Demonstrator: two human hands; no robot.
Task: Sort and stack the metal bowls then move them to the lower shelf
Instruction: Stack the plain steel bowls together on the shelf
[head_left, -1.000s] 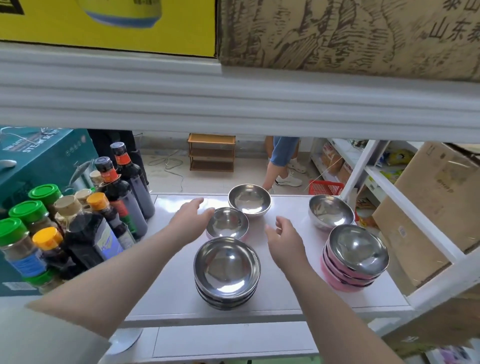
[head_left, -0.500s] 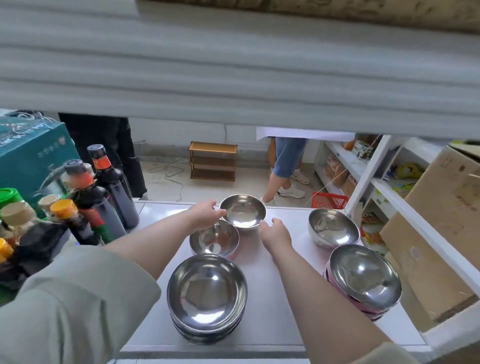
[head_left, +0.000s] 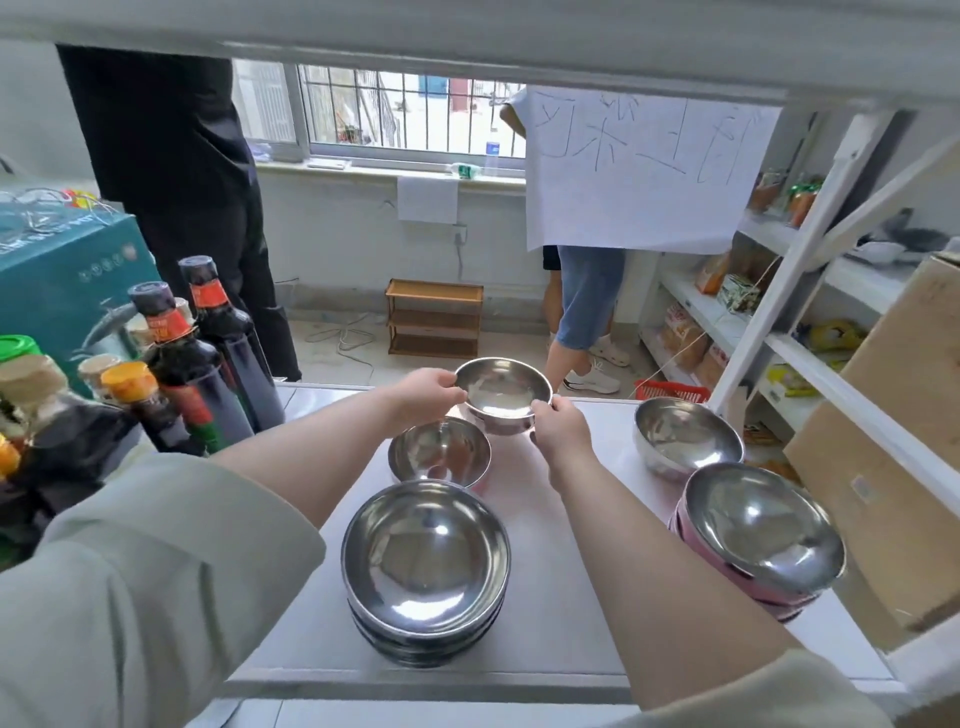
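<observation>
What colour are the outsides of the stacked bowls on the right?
Pink, under the stacked bowls, seen in the head view.

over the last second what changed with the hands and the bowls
Both hands reached away from the person: left hand and right hand now grip the far small bowl by its rim, seemingly lifted. The nearer small bowl, centre stack, pink stack and single right bowl stayed put.

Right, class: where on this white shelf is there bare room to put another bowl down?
Bare patches: between the near stack of steel bowls and the pink-sided bowl stack; also the front right corner of the white shelf. Crowded: the far middle, where both hands grip a small steel bowl above another.
</observation>
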